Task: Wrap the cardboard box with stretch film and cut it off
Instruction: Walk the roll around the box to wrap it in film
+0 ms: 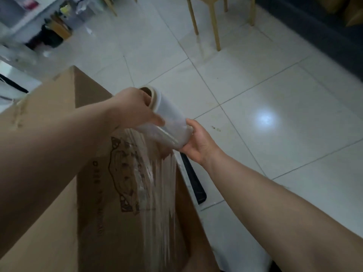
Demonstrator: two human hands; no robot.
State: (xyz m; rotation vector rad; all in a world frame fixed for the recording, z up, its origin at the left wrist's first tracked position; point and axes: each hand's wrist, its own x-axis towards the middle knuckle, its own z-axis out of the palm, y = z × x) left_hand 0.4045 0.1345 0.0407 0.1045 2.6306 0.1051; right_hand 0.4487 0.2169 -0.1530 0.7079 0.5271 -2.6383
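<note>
A large brown cardboard box [94, 193] fills the lower left, one printed side facing me. Above that side I hold a roll of clear stretch film [170, 118] on a cardboard core, tilted. My left hand [135, 108] grips the roll's far end, fingers at the core opening. My right hand [198, 142] holds the near end from below. A sheet of film [157, 185] runs from the roll down over the box's printed side, wrinkled and streaky.
Pale floor tiles [275, 114] spread to the right. A black flat object [193, 179] lies on the floor by the box's right edge. Wooden chair legs [214, 24] stand at the back, clutter [53, 30] at the back left, a dark sofa [324, 26] at the top right.
</note>
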